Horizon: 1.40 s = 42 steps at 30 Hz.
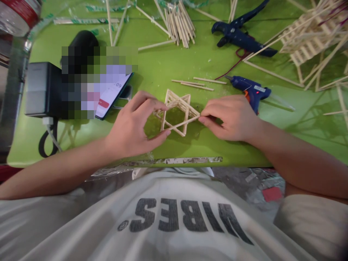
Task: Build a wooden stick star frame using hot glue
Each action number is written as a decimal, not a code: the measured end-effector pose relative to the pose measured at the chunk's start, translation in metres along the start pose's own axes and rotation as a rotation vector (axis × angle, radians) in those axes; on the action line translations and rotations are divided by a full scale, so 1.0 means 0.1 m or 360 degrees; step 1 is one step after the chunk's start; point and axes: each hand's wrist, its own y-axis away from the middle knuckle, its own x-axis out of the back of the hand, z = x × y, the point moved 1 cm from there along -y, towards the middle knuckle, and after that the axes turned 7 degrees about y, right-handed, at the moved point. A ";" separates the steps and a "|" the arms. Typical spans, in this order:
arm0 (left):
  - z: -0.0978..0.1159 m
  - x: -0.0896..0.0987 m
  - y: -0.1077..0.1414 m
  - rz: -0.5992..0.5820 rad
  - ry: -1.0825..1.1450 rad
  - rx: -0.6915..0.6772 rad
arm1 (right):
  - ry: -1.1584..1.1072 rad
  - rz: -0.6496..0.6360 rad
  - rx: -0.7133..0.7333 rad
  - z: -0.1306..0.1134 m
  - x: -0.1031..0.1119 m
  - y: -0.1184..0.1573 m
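A six-pointed star frame (187, 117) of thin wooden sticks, stacked in layers, is held between both hands just over the green table. My left hand (136, 123) grips its left side, thumb at the lower edge and a finger at the upper left. My right hand (230, 117) pinches the star's right point between thumb and forefinger. Just beyond the star lie several short loose sticks (197, 85). A blue glue gun (251, 90) with a lit red light rests past my right hand, its nozzle pointing left.
Blue cutters (239, 38) lie at the back, near a pile of cut sticks (179, 25). A larger stick structure (312, 40) stands at the back right. On the left are a phone (112, 94), a black power block (40, 88) with a cable, and a dark rounded object (84, 43).
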 end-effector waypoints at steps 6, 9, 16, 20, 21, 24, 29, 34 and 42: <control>-0.03 0.00 0.00 -0.0003 0.0059 0.0057 | 0.0039 0.0070 -0.0113 0.01 0.06 0.03; -0.03 0.01 0.00 0.0002 0.0088 0.0055 | -0.0017 0.0044 -0.0278 0.01 0.10 0.03; -0.08 -0.02 -0.07 -0.0078 0.0143 0.0070 | -0.0117 0.0267 0.0120 -0.02 0.01 0.02; -0.10 -0.03 -0.09 -0.0139 0.0180 0.0103 | -0.0074 0.0313 0.0102 -0.01 -0.07 0.03; -0.10 -0.04 -0.09 -0.0143 0.0202 0.0101 | -0.0069 0.0273 0.0067 0.00 -0.07 0.03; -0.09 -0.03 -0.08 -0.0127 0.0252 0.0099 | -0.0079 0.0286 0.0085 -0.01 -0.06 0.03; -0.11 -0.02 -0.09 -0.0135 0.0244 0.0121 | -0.0098 0.0347 0.0203 -0.02 -0.03 0.00; -0.13 -0.02 -0.10 -0.0149 0.0285 0.0134 | -0.0086 0.0354 0.0172 -0.01 -0.07 0.00; -0.14 -0.02 -0.11 -0.0150 0.0376 0.0168 | -0.0119 0.0356 0.0177 0.02 -0.10 0.03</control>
